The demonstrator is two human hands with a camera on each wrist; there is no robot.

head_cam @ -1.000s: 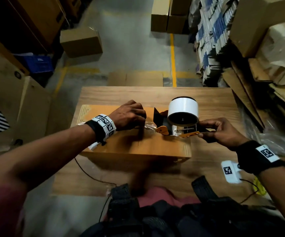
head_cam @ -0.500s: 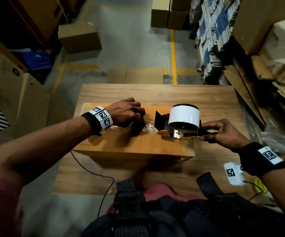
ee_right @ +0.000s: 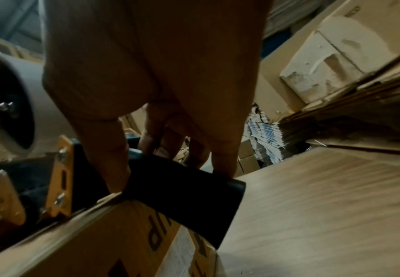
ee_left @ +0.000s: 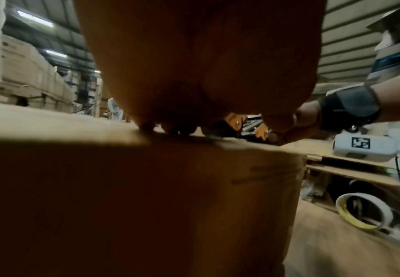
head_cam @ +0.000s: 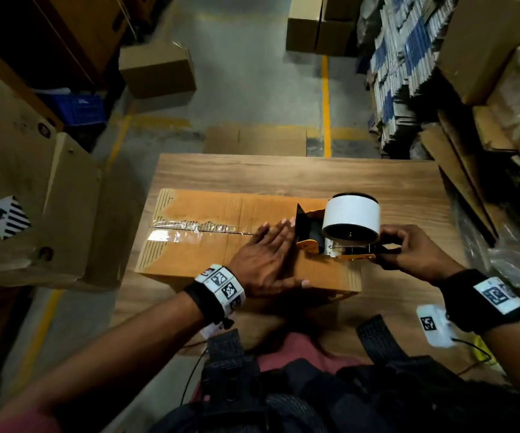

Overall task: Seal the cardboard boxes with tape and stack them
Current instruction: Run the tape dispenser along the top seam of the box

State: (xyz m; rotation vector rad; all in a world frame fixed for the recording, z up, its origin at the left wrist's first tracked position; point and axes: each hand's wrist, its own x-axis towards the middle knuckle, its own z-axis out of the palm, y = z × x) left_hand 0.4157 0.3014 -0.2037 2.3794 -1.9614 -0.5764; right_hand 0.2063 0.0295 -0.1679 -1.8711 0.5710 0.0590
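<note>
A brown cardboard box [head_cam: 208, 254] lies on the wooden table [head_cam: 299, 176], with clear tape [head_cam: 190, 232] laid along the left part of its centre seam. My left hand [head_cam: 268, 254] rests flat on the box top, fingers straight, just left of the tape dispenser [head_cam: 336, 232]. The dispenser is black and orange and carries a white tape roll [head_cam: 350, 218]; it sits near the box's right end. My right hand [head_cam: 408, 251] grips its black handle [ee_right: 184, 187], fingers curled round it. In the left wrist view my left hand's fingertips [ee_left: 170, 127] touch the box's top [ee_left: 59, 127].
Large cartons [head_cam: 27, 195] stand to the left of the table. Flat cardboard and stacked goods [head_cam: 486, 120] line the right. Small boxes [head_cam: 158, 70] sit on the floor beyond. A spare tape roll [ee_left: 362, 211] lies low at the right in the left wrist view.
My left hand has uncurled and slid right along the seam, now flat beside the dispenser. The dispenser has moved right toward the box's end, leaving tape behind it.
</note>
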